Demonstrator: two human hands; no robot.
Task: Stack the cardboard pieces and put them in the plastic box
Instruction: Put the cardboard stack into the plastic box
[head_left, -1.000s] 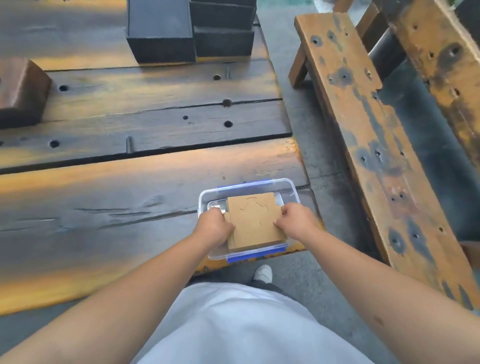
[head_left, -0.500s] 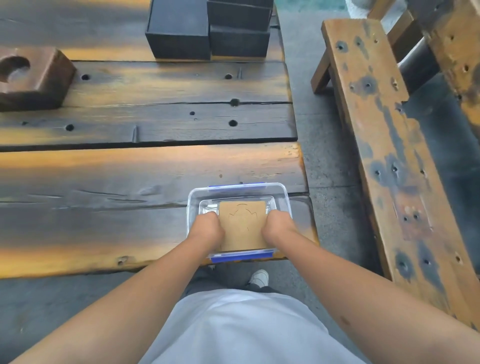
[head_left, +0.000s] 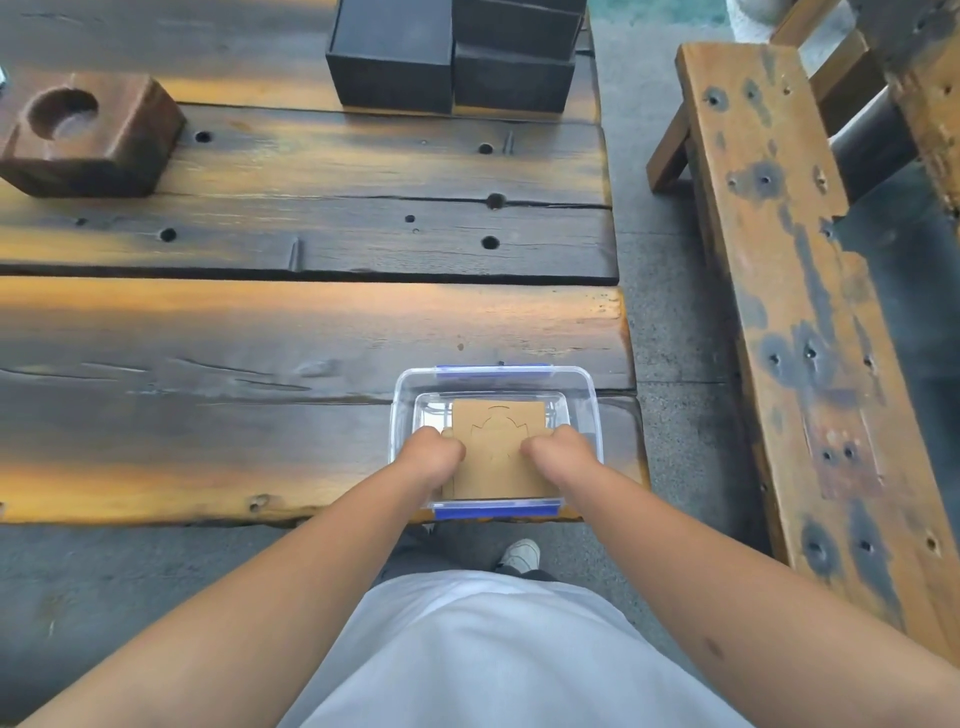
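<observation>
Since the earlier frames, both hands have sunk lower with the cardboard, which was tilted above the rim a moment ago and now lies nearly flat inside the container. Largest in view is a dark, scorched wooden table made of heavy planks, with a weathered wooden bench to its right across a strip of concrete floor. Black blocks stand at the table's far edge, and a brown wooden block with a round hollow sits far left. At the table's near right corner stands the clear plastic box with blue clips. Inside it lies the stack of cardboard pieces, its top sheet scored with a cut outline. Left hand and right hand are curled closed on the stack's opposite side edges, knuckles up. To finish this step well, it seems best to keep the stack square, press it level onto the box floor, then release both sides together so no piece slides out of line
</observation>
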